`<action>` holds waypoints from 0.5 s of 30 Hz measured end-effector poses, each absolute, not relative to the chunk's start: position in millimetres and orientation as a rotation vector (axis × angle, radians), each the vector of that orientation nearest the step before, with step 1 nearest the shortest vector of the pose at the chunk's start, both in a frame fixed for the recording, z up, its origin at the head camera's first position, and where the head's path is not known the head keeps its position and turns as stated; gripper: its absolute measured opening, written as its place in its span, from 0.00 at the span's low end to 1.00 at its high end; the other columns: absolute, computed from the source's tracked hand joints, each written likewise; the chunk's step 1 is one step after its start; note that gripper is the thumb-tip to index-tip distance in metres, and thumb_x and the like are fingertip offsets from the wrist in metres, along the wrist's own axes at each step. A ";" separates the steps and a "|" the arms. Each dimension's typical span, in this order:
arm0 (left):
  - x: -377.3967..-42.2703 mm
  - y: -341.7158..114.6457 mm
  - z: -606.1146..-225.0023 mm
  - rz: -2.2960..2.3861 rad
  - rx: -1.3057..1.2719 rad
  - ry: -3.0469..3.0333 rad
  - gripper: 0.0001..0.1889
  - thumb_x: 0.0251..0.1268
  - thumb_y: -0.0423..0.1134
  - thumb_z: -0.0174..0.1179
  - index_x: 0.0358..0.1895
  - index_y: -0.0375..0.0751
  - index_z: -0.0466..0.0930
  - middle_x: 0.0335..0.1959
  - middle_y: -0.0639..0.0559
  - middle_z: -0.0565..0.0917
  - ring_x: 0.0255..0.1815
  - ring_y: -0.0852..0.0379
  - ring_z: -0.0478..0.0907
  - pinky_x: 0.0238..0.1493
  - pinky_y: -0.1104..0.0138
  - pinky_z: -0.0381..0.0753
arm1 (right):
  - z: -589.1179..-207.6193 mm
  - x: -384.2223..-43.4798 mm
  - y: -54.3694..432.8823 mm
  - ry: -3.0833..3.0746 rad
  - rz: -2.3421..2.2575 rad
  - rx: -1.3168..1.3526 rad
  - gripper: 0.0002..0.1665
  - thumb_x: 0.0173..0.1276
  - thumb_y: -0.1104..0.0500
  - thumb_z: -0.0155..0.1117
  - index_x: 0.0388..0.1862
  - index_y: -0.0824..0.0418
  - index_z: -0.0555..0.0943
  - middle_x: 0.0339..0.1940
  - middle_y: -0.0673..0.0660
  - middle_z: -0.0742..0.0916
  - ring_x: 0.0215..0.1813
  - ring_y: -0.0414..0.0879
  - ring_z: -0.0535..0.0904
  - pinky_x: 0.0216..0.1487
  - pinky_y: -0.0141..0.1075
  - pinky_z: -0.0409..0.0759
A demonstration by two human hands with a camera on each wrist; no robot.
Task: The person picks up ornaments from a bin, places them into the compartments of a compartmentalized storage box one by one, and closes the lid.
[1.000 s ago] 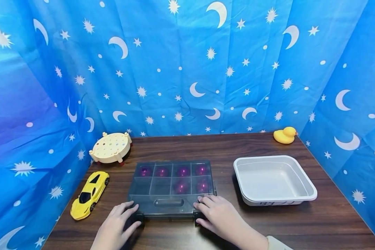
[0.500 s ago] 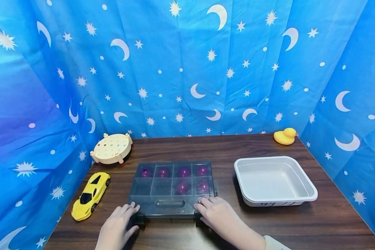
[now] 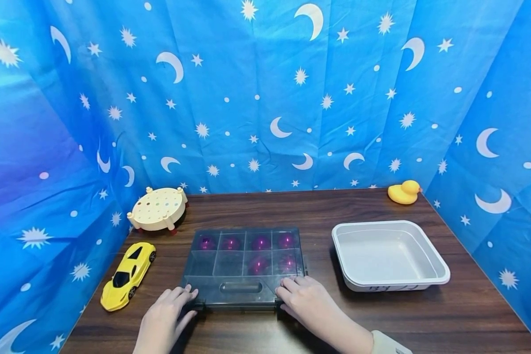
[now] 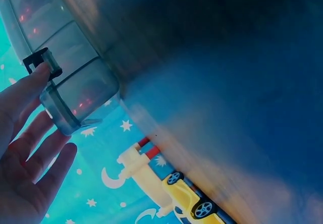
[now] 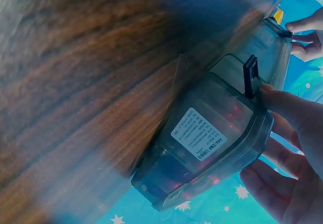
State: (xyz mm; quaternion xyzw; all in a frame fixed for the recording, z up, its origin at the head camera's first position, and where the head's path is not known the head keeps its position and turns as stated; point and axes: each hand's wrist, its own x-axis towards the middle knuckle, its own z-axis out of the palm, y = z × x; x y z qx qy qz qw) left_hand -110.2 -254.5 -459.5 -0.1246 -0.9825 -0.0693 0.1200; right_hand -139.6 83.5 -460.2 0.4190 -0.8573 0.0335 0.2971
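A dark translucent compartment box (image 3: 227,265) lies on the table with its lid down, front edge toward me. Through the lid, several shiny magenta balls (image 3: 260,242) show in the back row and the right of the row before it. My left hand (image 3: 165,309) holds the front left corner, fingertips at the lid's edge. In the left wrist view its thumb presses a black latch (image 4: 50,65). At the front right, my right hand (image 3: 307,297) grips the edge, fingers over the lid. Its thumb touches the other latch (image 5: 249,77), which juts outward in the right wrist view.
A white plastic tray (image 3: 389,284) stands right of the box, a yellow rubber duck (image 3: 403,192) behind it. At the left are a yellow toy car (image 3: 128,278) and a cream pegged disc (image 3: 157,209) on short legs. A blue star-patterned curtain (image 3: 230,123) encloses the dark wooden table (image 3: 318,211).
My left hand has shifted slightly right along the box's corner. Both thumbs have moved at the front latches, which show less in the head view now. The box stays in place.
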 end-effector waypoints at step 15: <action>-113.0 -254.3 -453.1 -0.206 -0.374 -2.858 0.15 0.48 0.46 0.75 0.40 0.48 0.88 0.37 0.57 0.84 0.36 0.60 0.76 0.38 0.62 0.81 | -457.8 -137.2 75.3 -2.328 0.030 1.109 0.35 0.35 0.40 0.82 0.31 0.57 0.71 0.31 0.49 0.75 0.29 0.46 0.75 0.28 0.37 0.76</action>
